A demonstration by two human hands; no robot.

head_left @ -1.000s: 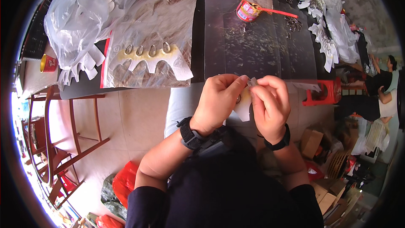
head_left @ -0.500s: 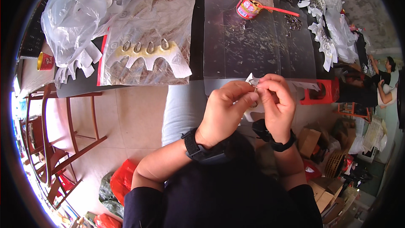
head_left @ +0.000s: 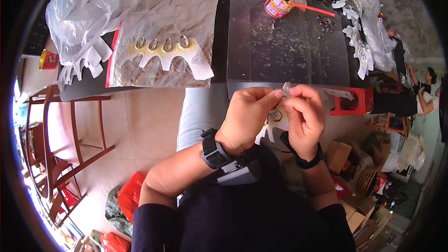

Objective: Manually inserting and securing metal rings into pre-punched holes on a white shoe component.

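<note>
Just off the table's near edge, my left hand (head_left: 249, 114) and my right hand (head_left: 305, 119) pinch a small white tab between their fingertips. It looks like part of a white scalloped piece (head_left: 268, 133), which hangs between and below my hands, partly hidden by them. A metal ring (head_left: 275, 115) lies against that piece near a yellowish patch. Both hands are closed and nearly touch. To the left, a similar white scalloped piece (head_left: 201, 66) lies on a clear plastic bag (head_left: 186, 0), with several oval metal rings (head_left: 168, 43) along its yellow-stained edge.
On the dark table, a clear sheet (head_left: 242, 60) carries scattered flecks. A small printed tub (head_left: 276, 7) with a red stick (head_left: 315, 10) stands there beside loose metal rings (head_left: 325, 23). White pieces (head_left: 358, 53) lie rightward. A red stool (head_left: 358, 102) and wooden chair (head_left: 77, 130) stand nearby.
My fingers have shifted their hold on the white piece. The tab now stands up between the fingertips, and more of the piece and its ring shows below. The view has shifted slightly.
</note>
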